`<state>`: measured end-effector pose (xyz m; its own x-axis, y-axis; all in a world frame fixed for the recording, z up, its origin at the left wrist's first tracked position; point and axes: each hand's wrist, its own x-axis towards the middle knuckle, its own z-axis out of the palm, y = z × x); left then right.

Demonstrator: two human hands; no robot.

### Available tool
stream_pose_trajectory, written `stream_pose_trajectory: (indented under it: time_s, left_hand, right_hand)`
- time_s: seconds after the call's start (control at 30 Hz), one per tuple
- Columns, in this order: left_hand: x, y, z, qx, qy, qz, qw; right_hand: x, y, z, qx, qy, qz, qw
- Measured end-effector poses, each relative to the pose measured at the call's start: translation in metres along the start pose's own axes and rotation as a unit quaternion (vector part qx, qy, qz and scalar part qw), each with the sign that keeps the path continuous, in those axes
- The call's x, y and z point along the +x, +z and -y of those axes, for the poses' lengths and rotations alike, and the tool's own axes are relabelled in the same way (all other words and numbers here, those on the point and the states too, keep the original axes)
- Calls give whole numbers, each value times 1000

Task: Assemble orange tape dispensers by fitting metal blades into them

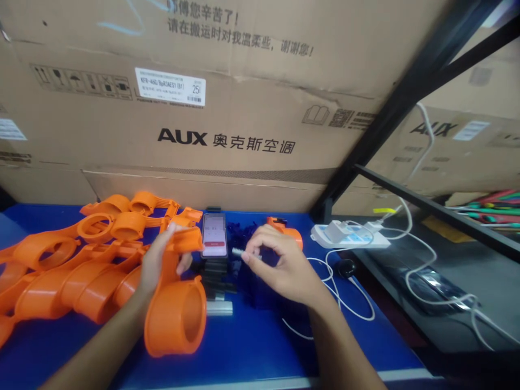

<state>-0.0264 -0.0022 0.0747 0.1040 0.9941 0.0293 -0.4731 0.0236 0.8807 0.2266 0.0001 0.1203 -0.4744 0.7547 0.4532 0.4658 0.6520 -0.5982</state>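
My left hand (160, 262) grips an orange plastic part (175, 303) by its handle end, with the wide ring end hanging toward me over the blue table (252, 346). My right hand (280, 262) is closed in a pinch on a small white ridged screw-like piece (238, 252), held just right of the orange part's top. A phone (214, 234) with a lit screen stands propped between the two hands. Under my right hand lies a heap of small dark blue parts (252, 284).
A pile of several orange parts (69, 265) covers the table's left side. One more orange part (286, 230) sits behind my right hand. A white power strip (349, 235) with chargers and white cables (345, 292) lies at right, beside a black shelf frame (410, 86). Cardboard boxes (227, 108) wall the back.
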Motion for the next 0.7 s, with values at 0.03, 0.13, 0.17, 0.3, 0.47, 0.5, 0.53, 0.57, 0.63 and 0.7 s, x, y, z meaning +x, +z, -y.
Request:
stream_pose_trajectory:
  time_s: [0.03, 0.13, 0.17, 0.3, 0.47, 0.5, 0.53, 0.57, 0.63, 0.7]
  left_hand:
    - [1, -1, -1, -7, 5, 6, 1000]
    - [2, 1, 0, 3, 12, 12, 1000]
    - [2, 2, 1, 11, 11, 13, 1000]
    - [-1, 5, 3, 19, 5, 20, 1000]
    - [-1, 6, 1, 6, 9, 11, 1000]
    - [-1, 7, 1, 8, 8, 7, 1000]
    - [-1, 7, 1, 9, 7, 0, 1000]
    - [-2, 8, 1, 10, 7, -9, 1000]
    - [-4, 11, 2, 5, 19, -45, 999]
    - [-6, 12, 2, -6, 32, -82, 996]
  right_hand:
    - [-2, -1, 1, -2, -18, 59, 998]
    - [-6, 7, 8, -36, -53, 192, 979]
    - [-7, 12, 9, -51, -57, 212, 974]
    - [-10, 33, 9, -82, -64, 237, 966]
    - [-9, 42, 5, -93, -63, 231, 967]
    - [-8, 41, 6, -91, -60, 222, 969]
    - [-8, 39, 8, -88, -56, 209, 972]
    - [-7, 36, 10, -80, -50, 192, 977]
    - [-5, 30, 16, -41, -38, 152, 987]
    - [-4, 26, 21, 20, -31, 131, 991]
